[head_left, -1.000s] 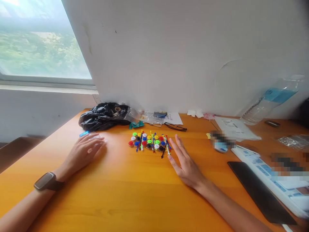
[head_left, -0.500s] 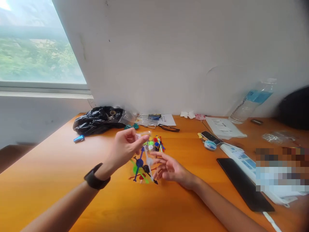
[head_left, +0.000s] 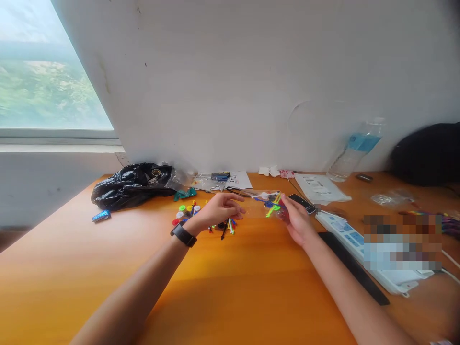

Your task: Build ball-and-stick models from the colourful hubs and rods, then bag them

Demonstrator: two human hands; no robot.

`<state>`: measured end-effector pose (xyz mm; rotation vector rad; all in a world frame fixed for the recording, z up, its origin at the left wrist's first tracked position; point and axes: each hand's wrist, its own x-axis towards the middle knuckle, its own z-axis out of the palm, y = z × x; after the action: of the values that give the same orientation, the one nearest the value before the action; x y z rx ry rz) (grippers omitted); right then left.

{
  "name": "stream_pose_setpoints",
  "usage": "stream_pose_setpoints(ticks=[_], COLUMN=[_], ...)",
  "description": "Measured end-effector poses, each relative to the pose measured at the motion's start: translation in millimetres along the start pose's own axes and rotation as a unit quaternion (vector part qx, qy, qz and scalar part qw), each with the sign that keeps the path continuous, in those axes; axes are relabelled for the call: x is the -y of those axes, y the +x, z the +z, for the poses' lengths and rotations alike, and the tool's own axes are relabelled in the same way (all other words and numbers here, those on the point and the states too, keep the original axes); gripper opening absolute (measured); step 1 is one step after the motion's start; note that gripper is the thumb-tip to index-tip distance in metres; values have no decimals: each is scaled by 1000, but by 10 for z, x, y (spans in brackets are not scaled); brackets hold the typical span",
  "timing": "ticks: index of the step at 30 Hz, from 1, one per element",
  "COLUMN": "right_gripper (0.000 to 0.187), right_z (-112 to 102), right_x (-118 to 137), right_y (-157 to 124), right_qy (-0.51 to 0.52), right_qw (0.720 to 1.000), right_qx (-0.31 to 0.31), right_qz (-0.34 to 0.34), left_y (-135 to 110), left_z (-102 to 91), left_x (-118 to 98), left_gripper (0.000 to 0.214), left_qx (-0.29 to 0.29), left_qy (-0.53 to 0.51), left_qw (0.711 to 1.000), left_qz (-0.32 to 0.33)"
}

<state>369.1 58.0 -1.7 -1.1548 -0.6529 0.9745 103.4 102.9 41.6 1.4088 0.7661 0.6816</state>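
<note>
Head view: clear bag of coloured pieces between both hands, just right of frame centre.
Left to right: blue packet, left of frame; black plastic bag behind it; loose coloured pieces on the table, partly hidden by left hand. Left fingers loosely curled at the bag's left end, can't tell if pinching. Right hand pinches the right end, thumb on top, contents bunched there. White power strip right of frame.
</note>
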Motion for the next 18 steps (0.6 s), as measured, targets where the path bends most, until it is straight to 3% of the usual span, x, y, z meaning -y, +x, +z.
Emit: stream_pose_setpoints(ticks=[5, 10, 18], right_gripper=[51, 53, 43], right_z=[-27, -113, -17], right_x=[-32, -23, 154], right_y=[8, 80, 114], right_qy=[-76, -219, -309], right_qw=[995, 960, 913], right_qx=[-12, -25, 19], right_qz=[-64, -171, -264], left_y=[54, 97, 79], left_z=[40, -160, -362], left_x=[155, 142, 83], left_gripper=[31, 35, 23], left_qx=[-58, -125, -132], left_qy=[53, 156, 173], left_qw=[997, 978, 975], left_qz=[-11, 53, 46])
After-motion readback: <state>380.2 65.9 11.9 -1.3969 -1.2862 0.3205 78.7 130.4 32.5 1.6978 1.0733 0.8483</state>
